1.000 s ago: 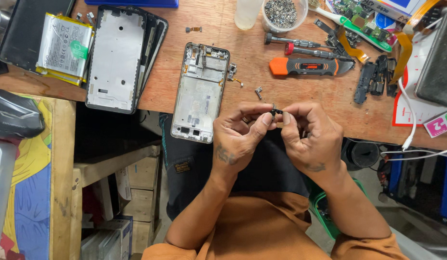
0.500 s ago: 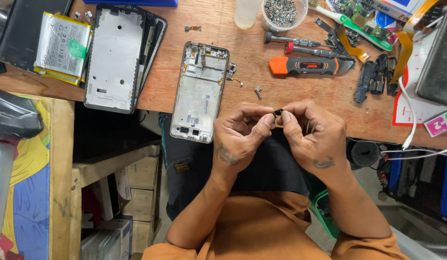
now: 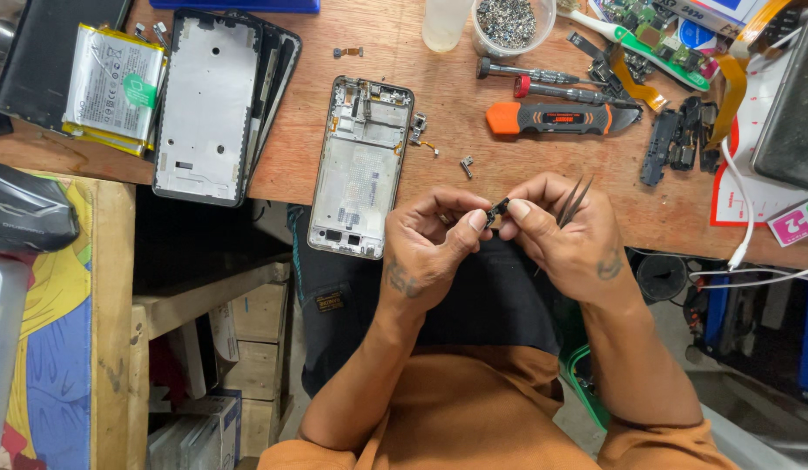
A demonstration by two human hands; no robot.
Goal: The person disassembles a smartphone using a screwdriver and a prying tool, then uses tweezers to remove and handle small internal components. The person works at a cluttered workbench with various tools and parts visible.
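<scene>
Both of my hands meet just over the near edge of the wooden bench (image 3: pixel 439 104): my left hand (image 3: pixel 430 252) and right hand (image 3: pixel 556 231) pinch a tiny dark component (image 3: pixel 497 210) between their fingertips, and tweezers (image 3: pixel 575 198) sit tucked in the right. I judge I'm turning and checking this part, with the stripped phone frame (image 3: pixel 360 165) lying just beyond my left hand. Seating it would call for a steady, fine grip with the tweezer tips.

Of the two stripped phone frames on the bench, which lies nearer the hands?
The narrower silver frame at the bench's centre, just left of the left hand; the wider frame lies farther left, beside the battery.
</scene>
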